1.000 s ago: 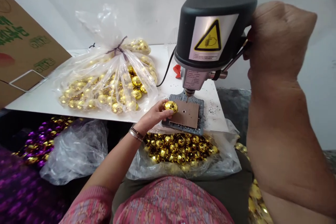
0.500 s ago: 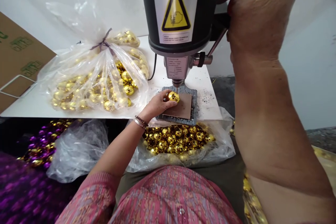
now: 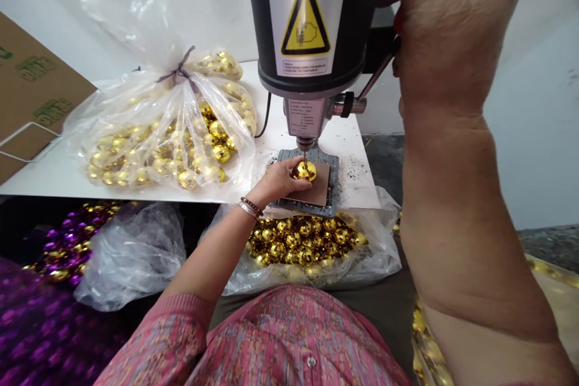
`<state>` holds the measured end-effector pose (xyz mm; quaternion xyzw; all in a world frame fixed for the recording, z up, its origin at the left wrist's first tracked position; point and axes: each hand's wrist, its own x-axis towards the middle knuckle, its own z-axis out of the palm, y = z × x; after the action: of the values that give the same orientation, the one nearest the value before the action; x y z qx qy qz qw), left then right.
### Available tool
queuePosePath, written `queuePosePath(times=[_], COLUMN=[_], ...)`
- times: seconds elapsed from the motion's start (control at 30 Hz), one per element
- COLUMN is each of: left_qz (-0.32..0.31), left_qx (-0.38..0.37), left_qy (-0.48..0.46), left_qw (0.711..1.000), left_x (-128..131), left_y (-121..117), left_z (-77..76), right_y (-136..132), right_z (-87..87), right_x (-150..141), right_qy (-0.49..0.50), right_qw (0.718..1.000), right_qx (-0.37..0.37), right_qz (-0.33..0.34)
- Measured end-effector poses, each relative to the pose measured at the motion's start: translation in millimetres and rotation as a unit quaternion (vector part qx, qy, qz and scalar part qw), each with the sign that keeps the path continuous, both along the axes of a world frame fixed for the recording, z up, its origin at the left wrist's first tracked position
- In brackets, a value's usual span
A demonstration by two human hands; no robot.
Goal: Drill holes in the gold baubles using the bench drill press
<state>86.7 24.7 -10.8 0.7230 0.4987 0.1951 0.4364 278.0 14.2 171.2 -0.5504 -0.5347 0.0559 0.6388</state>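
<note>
Left hand (image 3: 278, 181): fingers closed on a shiny gold faceted ball (image 3: 304, 171), thumb along its near side.
Gold ball: over the brown square board (image 3: 317, 192), under the thin metal drill bit (image 3: 304, 157); whether the tip has entered cannot be told.
Shell: probably light, hollow, stiff plastic; a hard squeeze might crack it.
Facets: smooth-looking, likely slippery and apt to spin.
Best hold: low around the widest part, fingertips away from the bit.
Right hand (image 3: 456, 24): wrapped around the end of the slim metal lever (image 3: 377, 77) on the black drill press (image 3: 312, 24), fingertips mostly hidden.
White table (image 3: 348, 132): carries the press and a tied clear plastic bag (image 3: 163, 126) of similar balls.
</note>
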Motion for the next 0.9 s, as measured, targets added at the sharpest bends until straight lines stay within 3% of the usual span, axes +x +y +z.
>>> queuePosePath(times=[0.07,0.17,0.3,0.43,0.6,0.8,0.9], left_qz=[0.003,0.000,-0.002,-0.008,-0.015,-0.020,-0.028], left_qx=[-0.003,0.000,0.002,0.015,0.020,0.031,0.027], left_qy=[-0.014,-0.026,-0.027,-0.021,-0.013,-0.018,-0.032], left_qw=[1.000,1.000,1.000,1.000,1.000,0.999,0.999], left_x=[0,0,-1,-1,-2,-2,-3], left_y=[-1,-1,-2,-2,-3,-2,-1], left_z=[-2.0,-4.5,-6.0,-5.1,-4.4,-9.5,-12.6], right_y=[-10,-29,-54,-71,-77,-72,-72], right_z=[-2.2,-13.4,-39.9,-64.1,-79.5,-86.6,-90.1], right_x=[-5,-12,-15,-16,-16,-18,-20], right_qy=[-0.030,-0.087,-0.167,-0.226,-0.274,-0.285,-0.289], right_qw=[0.999,0.994,0.977,0.962,0.950,0.935,0.935], right_qx=[-0.013,0.041,0.117,0.131,0.102,0.155,0.144], right_qz=[-0.038,-0.048,-0.058,-0.079,-0.110,-0.140,-0.146])
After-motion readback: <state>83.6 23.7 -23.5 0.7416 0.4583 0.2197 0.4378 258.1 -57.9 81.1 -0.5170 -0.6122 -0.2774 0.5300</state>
